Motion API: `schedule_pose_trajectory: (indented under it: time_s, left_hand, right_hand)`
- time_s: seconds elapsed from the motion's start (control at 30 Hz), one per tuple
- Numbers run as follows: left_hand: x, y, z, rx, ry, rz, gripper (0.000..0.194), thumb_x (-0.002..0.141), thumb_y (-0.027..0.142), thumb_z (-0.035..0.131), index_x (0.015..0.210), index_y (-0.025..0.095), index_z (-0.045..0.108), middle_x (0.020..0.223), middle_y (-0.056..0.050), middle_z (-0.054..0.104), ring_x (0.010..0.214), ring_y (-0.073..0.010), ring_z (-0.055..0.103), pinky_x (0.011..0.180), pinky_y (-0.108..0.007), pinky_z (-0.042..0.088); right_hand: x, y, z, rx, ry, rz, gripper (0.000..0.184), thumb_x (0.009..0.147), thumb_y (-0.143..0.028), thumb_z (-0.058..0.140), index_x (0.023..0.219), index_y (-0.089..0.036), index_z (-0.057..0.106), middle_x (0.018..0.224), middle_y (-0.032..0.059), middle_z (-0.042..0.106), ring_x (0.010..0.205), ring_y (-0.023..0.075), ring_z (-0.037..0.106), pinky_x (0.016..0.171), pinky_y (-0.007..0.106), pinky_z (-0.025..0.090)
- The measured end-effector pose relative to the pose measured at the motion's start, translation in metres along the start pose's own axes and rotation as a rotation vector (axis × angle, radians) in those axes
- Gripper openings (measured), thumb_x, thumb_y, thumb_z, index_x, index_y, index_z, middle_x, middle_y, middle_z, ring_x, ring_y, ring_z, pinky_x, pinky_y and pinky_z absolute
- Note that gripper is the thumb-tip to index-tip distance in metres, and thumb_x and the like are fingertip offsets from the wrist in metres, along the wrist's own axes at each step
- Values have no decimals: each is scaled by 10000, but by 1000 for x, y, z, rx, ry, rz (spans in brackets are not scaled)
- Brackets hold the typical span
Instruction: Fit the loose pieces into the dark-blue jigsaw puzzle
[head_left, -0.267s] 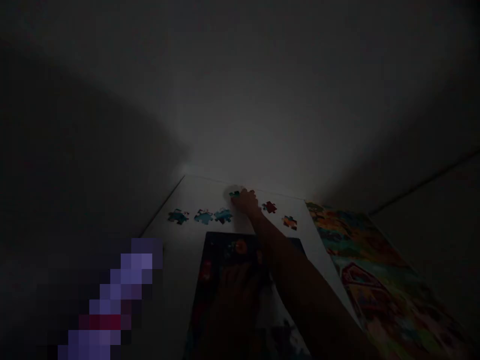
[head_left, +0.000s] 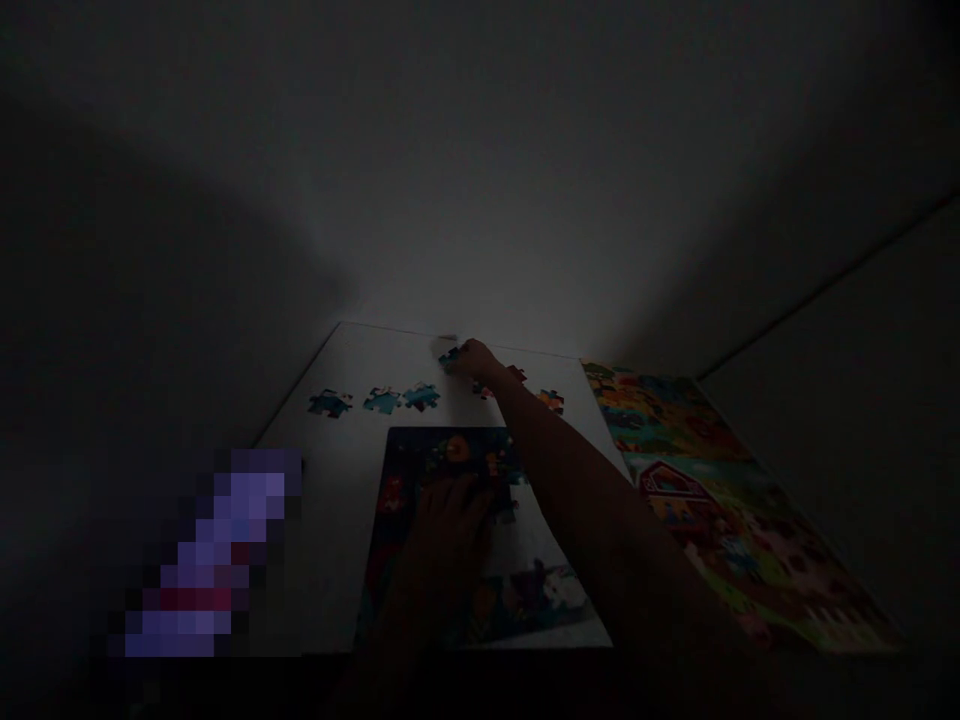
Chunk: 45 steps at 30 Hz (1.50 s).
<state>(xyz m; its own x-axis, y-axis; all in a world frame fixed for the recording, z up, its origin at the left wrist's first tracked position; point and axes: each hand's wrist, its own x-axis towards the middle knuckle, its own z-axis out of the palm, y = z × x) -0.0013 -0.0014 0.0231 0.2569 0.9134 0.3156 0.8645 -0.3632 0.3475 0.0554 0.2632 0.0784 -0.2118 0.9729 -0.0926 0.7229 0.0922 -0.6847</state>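
Near the board's far edge, my right hand is closed, its fingertips at a teal jigsaw puzzle piece that it appears to pinch. Part of another piece shows just below that hand. My left hand lies with fingers spread on a partly assembled dark-coloured jigsaw puzzle, where a white gap shows on the right side. Left of my right hand, three loose bluish pieces rest in a row, one of them a blue piece. A reddish piece and an orange piece lie to its right.
A white board or tabletop carries the puzzle and pieces. Colourful farm pictures with a red barn lie along the right side. A blurred-out purple object stands at left. The room is very dark, with a pale wall beyond.
The view has shifted, so everything sits higher and further left. My right hand stays by the teal piece, its forearm now covering part of the reddish piece. My left hand remains on the puzzle.
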Motion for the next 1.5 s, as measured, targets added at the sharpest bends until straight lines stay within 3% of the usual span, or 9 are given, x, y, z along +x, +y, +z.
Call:
schedule_pose_trajectory:
  time_s: [0.1,0.23,0.33,0.43,0.6,0.8,0.93,1.07,1.5]
  left_hand:
    - [0,0,2,26,9,19,329,900,155,518,1211,203,615,1252,-100,585,1137,-286,507,968,-494,443]
    - [1,0,2,6,4,5,313,922,189,508,1215,212,618,1261,-93,581,1151,-288,499,980,-500,426]
    - [1,2,-1,-3,-13,-16,309,938,220,498,1224,220,614,1271,-83,570,1172,-283,483,1001,-498,410]
    - [1,4,-4,0,-59,-16,349,947,247,497,1285,230,584,1285,-89,547,1185,-288,466,1013,-501,399]
    - [2,3,-5,14,-79,1,414,956,291,502,1370,279,519,1294,-91,518,1192,-292,446,1001,-508,400]
    - [1,3,-5,19,-96,6,343,943,290,530,1279,275,600,1302,-82,516,1201,-290,446,1006,-509,399]
    - [2,4,-6,17,-97,-9,347,944,285,527,1283,276,599,1305,-89,513,1208,-298,442,1010,-517,393]
    - [3,5,-6,38,-95,2,329,944,290,526,1262,272,607,1289,-84,519,1193,-293,449,999,-514,399]
    - [0,1,-1,21,-74,2,339,950,299,511,1279,285,593,1304,-75,512,1197,-293,439,1001,-516,401]
  right_hand:
    - [-42,19,-25,84,42,-5,166,821,-242,596,959,-151,597,916,78,692,798,177,646,692,281,502]
    - [-133,71,-56,331,-4,-133,174,804,-316,600,915,-183,601,813,16,666,733,157,622,666,274,495]
    - [-197,108,-59,403,-169,-92,329,816,-409,606,1070,-202,640,771,5,652,681,167,604,633,297,494]
    - [-229,125,-47,375,-201,-87,377,832,-375,592,1178,-230,624,904,26,678,806,190,628,714,324,511]
    - [-228,130,-30,361,-120,-128,396,821,-349,617,1202,-245,577,985,32,677,864,199,628,770,336,519]
    - [-227,135,-30,352,-101,-167,356,839,-356,588,1174,-240,609,1070,46,676,896,208,631,829,373,515]
    - [-232,135,-24,298,-46,-203,382,851,-315,576,1227,-251,602,1189,62,643,1031,224,615,913,390,490]
    - [-236,132,-20,186,28,-204,409,827,-272,598,1235,-245,613,1181,81,622,1036,237,598,907,403,489]
    - [-245,125,-12,73,68,-201,440,889,-270,520,1329,-247,536,1277,122,539,1215,276,520,1033,476,438]
